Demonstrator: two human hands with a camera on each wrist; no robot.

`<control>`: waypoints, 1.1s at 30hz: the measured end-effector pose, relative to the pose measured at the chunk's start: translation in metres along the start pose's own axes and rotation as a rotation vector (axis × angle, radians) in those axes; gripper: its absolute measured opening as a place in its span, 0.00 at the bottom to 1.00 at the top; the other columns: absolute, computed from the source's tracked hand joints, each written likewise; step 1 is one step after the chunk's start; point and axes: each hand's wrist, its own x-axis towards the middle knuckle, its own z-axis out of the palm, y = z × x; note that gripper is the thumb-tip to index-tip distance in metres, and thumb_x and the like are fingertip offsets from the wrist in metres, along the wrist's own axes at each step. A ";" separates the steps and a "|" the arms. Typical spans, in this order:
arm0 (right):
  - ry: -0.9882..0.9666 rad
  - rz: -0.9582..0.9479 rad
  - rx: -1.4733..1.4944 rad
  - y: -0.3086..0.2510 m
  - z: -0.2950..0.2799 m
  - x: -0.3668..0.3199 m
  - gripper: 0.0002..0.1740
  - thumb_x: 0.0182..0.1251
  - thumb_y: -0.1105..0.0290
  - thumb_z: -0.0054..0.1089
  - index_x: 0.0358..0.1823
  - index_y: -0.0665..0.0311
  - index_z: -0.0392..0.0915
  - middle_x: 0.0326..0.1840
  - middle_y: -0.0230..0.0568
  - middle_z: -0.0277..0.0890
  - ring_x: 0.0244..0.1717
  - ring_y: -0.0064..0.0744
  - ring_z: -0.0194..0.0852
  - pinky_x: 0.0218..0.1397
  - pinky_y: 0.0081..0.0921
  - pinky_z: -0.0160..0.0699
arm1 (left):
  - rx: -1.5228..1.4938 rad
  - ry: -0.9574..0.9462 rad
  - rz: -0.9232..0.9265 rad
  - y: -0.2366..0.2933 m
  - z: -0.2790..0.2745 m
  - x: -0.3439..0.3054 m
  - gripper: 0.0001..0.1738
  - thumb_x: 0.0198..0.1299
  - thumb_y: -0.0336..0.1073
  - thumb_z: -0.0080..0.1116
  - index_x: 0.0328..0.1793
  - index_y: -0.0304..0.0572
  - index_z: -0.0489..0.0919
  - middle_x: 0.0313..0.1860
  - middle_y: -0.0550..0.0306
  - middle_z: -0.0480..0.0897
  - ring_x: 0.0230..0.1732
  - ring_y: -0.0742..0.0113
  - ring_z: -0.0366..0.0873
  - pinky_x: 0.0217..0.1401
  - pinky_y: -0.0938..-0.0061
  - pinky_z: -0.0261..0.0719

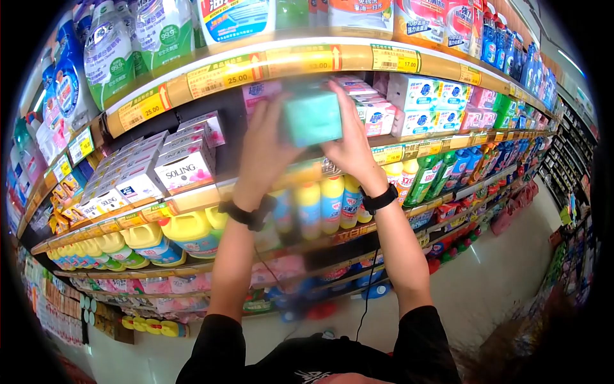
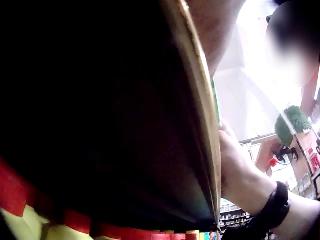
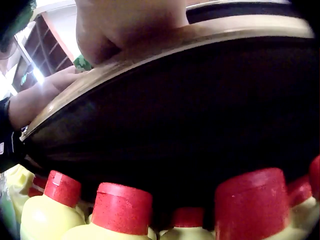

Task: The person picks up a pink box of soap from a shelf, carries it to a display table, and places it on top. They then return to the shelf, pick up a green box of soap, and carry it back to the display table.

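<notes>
A teal-green box-shaped pack (image 1: 313, 118), blurred by motion, is held between both hands in front of the middle shelf. My left hand (image 1: 265, 141), also blurred, grips its left side. On the other side my right hand (image 1: 348, 137) holds it, fingers along the upper edge and thumb low. The left wrist view shows the right hand (image 2: 240, 162) beyond a shelf edge, with a green sliver of the pack (image 2: 216, 102). In the right wrist view, the left hand (image 3: 55, 90) appears past the shelf edge (image 3: 150, 57), near a green corner of the pack (image 3: 82, 62).
White SOLING boxes (image 1: 182, 163) are stacked left of the hands; laundry soap packs (image 1: 419, 105) stand to the right. Price labels (image 1: 230, 77) run along the shelf edge above. Below are yellow jugs (image 1: 188, 230) and red-capped bottles (image 3: 122, 207). An aisle floor (image 1: 499, 269) lies at right.
</notes>
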 end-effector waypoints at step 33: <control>-0.889 0.734 0.767 -0.269 0.118 -0.336 0.65 0.49 0.75 0.80 0.83 0.65 0.39 0.80 0.52 0.54 0.79 0.43 0.55 0.80 0.39 0.56 | -0.353 -0.123 -1.045 0.085 -0.202 -0.474 0.50 0.43 0.41 0.84 0.71 0.35 0.68 0.62 0.51 0.75 0.65 0.60 0.73 0.68 0.65 0.71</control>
